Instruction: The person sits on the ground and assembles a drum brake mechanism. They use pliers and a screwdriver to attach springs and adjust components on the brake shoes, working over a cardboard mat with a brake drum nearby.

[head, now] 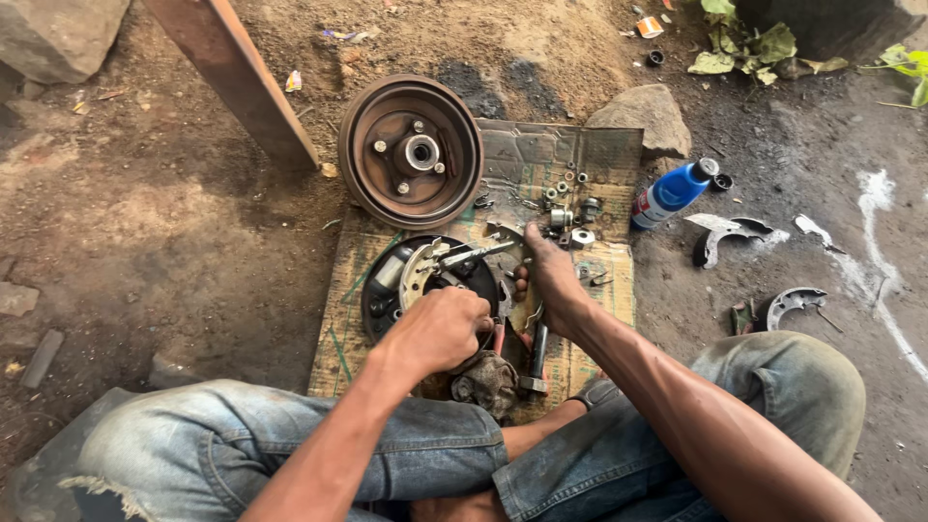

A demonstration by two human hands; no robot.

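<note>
- The brake backing plate lies at the left edge of the cardboard sheet, with a pale brake shoe sitting on it — so the assembly looks partly stripped or partly built, not finished.
- The brake drum is already off and rests at the far left corner of the cardboard, open side up.
- Small nuts and washers lie loose near the far edge, so fitting work seems left to do.
- Your left hand is curled into a fist over the near side of the plate, gripping something you cannot make out from here — possibly a tool handle.
- Your right hand reaches across with the wrist bent, fingers closed on the plate's right rim beside a metal tool.
- A blue spray can lies off the right edge, on the dirt.
- Worn brake shoes lie further right.
</note>
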